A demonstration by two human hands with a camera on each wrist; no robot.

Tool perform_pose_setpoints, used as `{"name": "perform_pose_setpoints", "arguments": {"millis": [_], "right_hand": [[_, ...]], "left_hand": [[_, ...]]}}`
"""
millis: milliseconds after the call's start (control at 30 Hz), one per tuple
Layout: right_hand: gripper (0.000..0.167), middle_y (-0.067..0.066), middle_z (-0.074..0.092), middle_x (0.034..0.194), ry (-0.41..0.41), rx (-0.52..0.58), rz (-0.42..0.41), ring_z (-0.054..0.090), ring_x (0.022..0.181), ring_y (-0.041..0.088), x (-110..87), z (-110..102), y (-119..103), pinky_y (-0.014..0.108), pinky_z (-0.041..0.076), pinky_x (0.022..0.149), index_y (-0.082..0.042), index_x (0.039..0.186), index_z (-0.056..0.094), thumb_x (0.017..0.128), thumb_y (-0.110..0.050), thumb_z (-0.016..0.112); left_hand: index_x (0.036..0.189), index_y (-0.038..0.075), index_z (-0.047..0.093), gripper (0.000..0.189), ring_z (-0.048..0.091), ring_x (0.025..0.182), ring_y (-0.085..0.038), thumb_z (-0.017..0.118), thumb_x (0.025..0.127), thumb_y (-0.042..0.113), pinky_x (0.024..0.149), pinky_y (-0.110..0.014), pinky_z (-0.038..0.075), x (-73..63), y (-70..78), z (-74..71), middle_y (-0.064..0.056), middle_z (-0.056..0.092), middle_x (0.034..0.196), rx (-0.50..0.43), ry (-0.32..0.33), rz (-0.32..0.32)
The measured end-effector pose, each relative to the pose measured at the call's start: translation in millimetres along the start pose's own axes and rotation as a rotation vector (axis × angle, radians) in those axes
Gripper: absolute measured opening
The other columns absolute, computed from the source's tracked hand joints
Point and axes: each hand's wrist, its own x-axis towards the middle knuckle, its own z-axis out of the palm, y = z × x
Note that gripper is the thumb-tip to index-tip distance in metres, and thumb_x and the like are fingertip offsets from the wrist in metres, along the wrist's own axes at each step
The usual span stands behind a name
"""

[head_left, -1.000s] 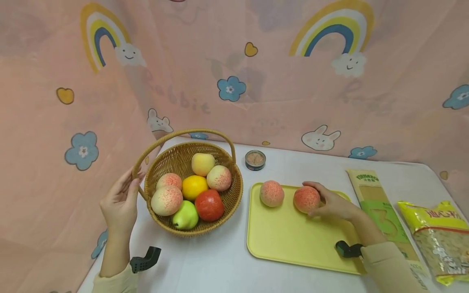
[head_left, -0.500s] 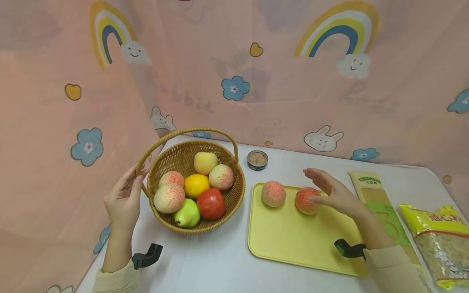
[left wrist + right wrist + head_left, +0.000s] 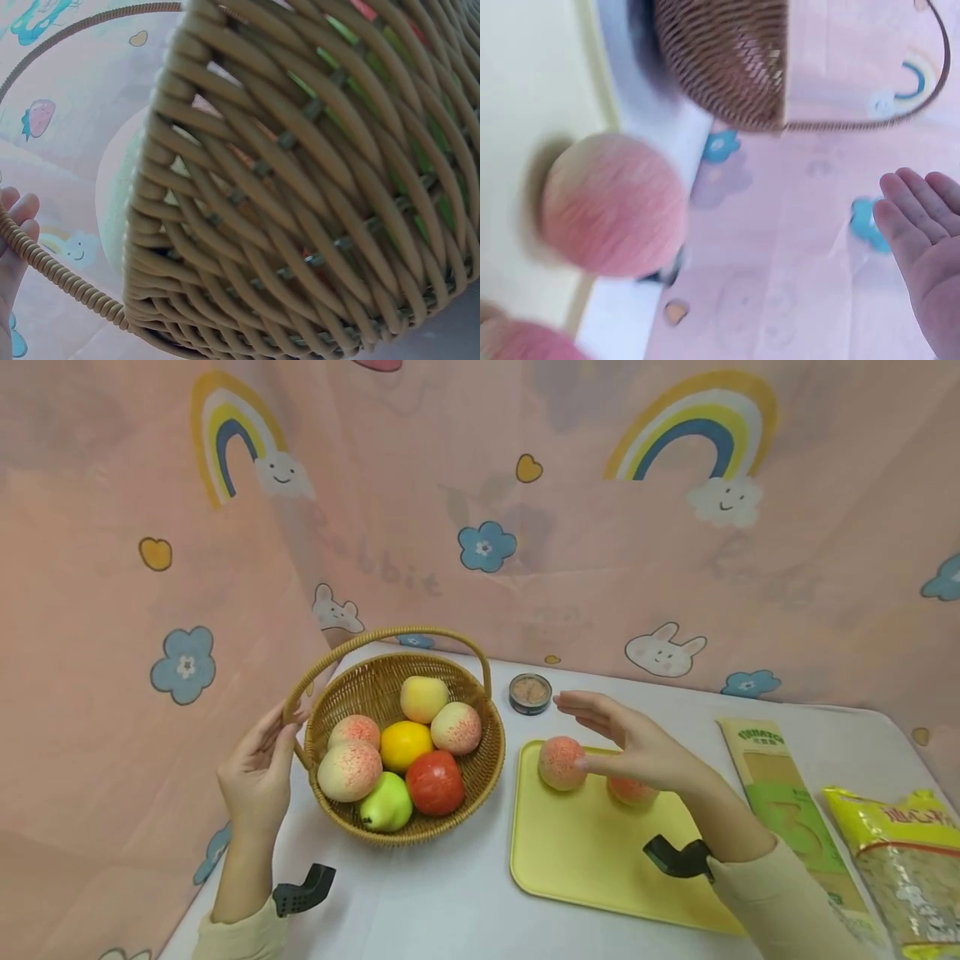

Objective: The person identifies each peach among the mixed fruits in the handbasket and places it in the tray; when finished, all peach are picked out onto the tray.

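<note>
My left hand (image 3: 258, 777) holds the handle of a wicker basket (image 3: 367, 693) at its left side, thumb on one side and fingers behind. Inside lie several fruits, among them a green pear (image 3: 386, 803), a red apple (image 3: 435, 783), a yellow fruit (image 3: 406, 745) and speckled peaches (image 3: 349, 771). The basket's woven wall (image 3: 300, 187) fills the left wrist view. Over the yellow tray (image 3: 577, 852), my right hand (image 3: 637, 743) is open and holds nothing, its thumb near a pink peach (image 3: 561, 767). A second peach (image 3: 630, 791) is partly hidden behind that hand.
Behind the tray sits a small round compact (image 3: 530, 693). To the right lie a green noodle packet (image 3: 787, 810) and a yellow-topped clear bag (image 3: 907, 860). A pink printed curtain (image 3: 420, 543) hangs behind the white table.
My right hand has let go of the right-hand peach on the tray, lifted, and moved left toward the other peach. My left hand stays on the basket handle.
</note>
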Motion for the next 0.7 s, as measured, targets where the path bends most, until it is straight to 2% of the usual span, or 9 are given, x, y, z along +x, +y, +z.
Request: {"name": "perform_pose_setpoints", "arguments": {"millis": [100, 267, 533, 700], "right_hand": [[0.067, 0.007, 0.040, 0.147, -0.048, -0.013, -0.025, 0.036, 0.138, 0.021, 20.7, 6.9, -17.1, 0.021, 0.032, 0.114, -0.006, 0.144, 0.036, 0.086, -0.007, 0.069], [0.070, 0.005, 0.040, 0.148, -0.103, -0.031, -0.028, 0.037, 0.138, 0.020, 55.7, 19.7, -42.2, 0.038, 0.031, 0.116, -0.010, 0.144, 0.036, 0.085, -0.018, 0.072], [0.068, 0.008, 0.042, 0.146, -0.195, 0.015, -0.083, 0.038, 0.137, 0.021, 120.7, 46.3, -63.7, 0.042, 0.033, 0.116, -0.007, 0.144, 0.036, 0.086, -0.012, 0.070], [0.066, 0.009, 0.045, 0.143, -0.244, 0.042, -0.086, 0.040, 0.135, 0.019, 155.2, 69.7, -63.7, 0.033, 0.034, 0.116, -0.005, 0.142, 0.038, 0.085, -0.012, 0.071]], "left_hand": [[0.115, -0.014, 0.061, 0.032, 0.068, 0.098, -0.010, 0.056, 0.084, -0.019, 0.088, -0.018, 0.054, -0.1, 0.3, 0.1, 0.000, 0.071, 0.104, -0.015, 0.002, -0.005], [0.115, -0.015, 0.060, 0.031, 0.068, 0.098, -0.010, 0.055, 0.084, -0.020, 0.088, -0.017, 0.054, -1.3, 0.2, 0.7, 0.001, 0.071, 0.103, -0.037, 0.002, -0.010], [0.115, -0.016, 0.060, 0.031, 0.068, 0.098, -0.009, 0.055, 0.084, -0.019, 0.088, -0.017, 0.054, -0.2, -0.6, 1.5, 0.003, 0.071, 0.104, -0.040, 0.002, -0.002], [0.115, -0.015, 0.060, 0.031, 0.068, 0.099, -0.007, 0.056, 0.084, -0.019, 0.088, -0.018, 0.054, 0.0, -0.4, 1.6, 0.005, 0.070, 0.104, -0.020, 0.000, 0.001]]}}
